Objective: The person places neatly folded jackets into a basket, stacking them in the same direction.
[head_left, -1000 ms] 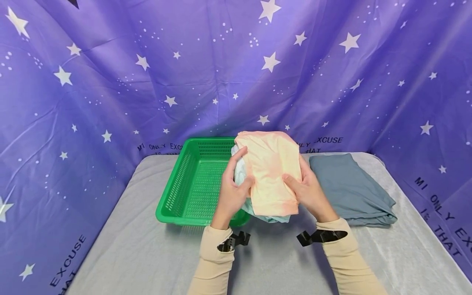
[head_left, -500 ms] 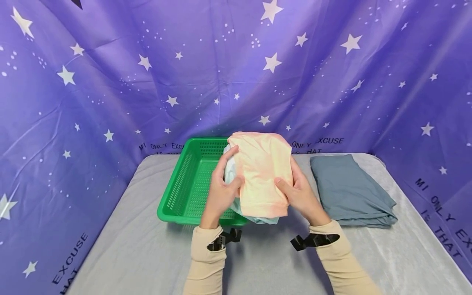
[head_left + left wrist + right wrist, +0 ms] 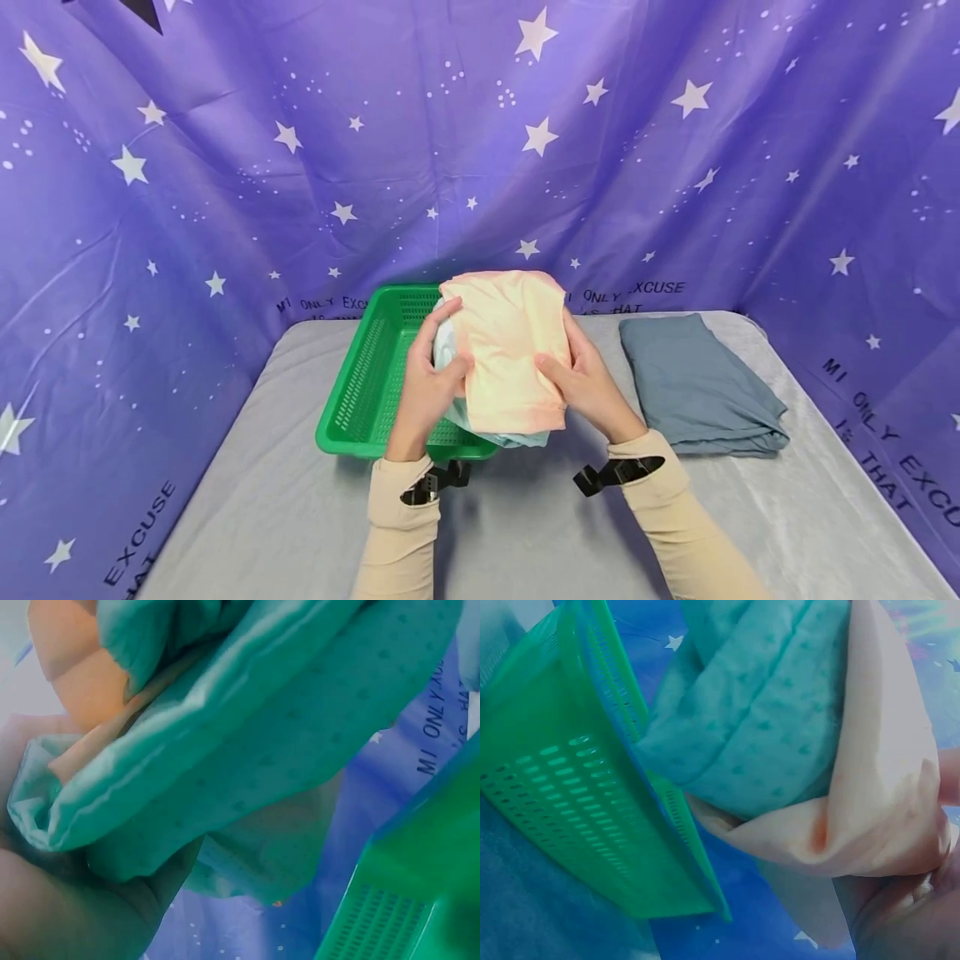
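Both hands hold up a folded bundle of clothing over the right part of a green basket [image 3: 352, 400]. A peach folded garment [image 3: 510, 342] faces me, and a light teal garment [image 3: 517, 439] shows beneath it at the lower edge. My left hand [image 3: 431, 383] grips the bundle's left side, thumb in front. My right hand [image 3: 592, 379] grips the right side the same way, its other fingers mostly hidden behind. In the left wrist view the teal fabric [image 3: 247, 742] has a small dotted pattern. The right wrist view shows that teal layer wrapped by the peach cloth [image 3: 885, 750].
A folded grey-blue cloth [image 3: 697, 383] lies on the right of the table, which has a pale grey cover [image 3: 525, 533]. Purple curtains [image 3: 420, 125] with white stars close off the back and both sides. Black camera straps [image 3: 637, 469] sit on the wrists.
Both hands have carried the peach and teal bundle leftward, so it covers more of the green basket. The grip looks the same. The view has shifted slightly.
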Available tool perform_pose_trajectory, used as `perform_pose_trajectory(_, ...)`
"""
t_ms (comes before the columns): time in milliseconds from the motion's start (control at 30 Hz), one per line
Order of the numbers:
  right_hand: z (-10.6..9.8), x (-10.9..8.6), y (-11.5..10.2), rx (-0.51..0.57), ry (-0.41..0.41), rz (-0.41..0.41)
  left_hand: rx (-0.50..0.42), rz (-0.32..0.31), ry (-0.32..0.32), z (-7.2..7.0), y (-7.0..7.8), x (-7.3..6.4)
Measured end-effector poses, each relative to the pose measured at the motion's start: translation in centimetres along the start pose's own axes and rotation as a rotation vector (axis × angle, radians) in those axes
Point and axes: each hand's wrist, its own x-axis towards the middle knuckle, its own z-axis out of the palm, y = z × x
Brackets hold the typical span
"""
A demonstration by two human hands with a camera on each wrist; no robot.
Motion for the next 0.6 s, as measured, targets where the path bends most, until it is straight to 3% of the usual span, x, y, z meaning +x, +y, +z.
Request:
perform_pose_trajectory(300, 1.7, 2.1, 0.3, 0.006, -0.015, 0.023, 0.120, -0.039, 0.002, -2.2, 0.6, 0.9)
perform_pose_trajectory(600, 3.9, 4.4, 1.4, -0.019, -0.042, 0.136, 0.139, -0.154, 0.025, -5.5, -0.4, 1.9)
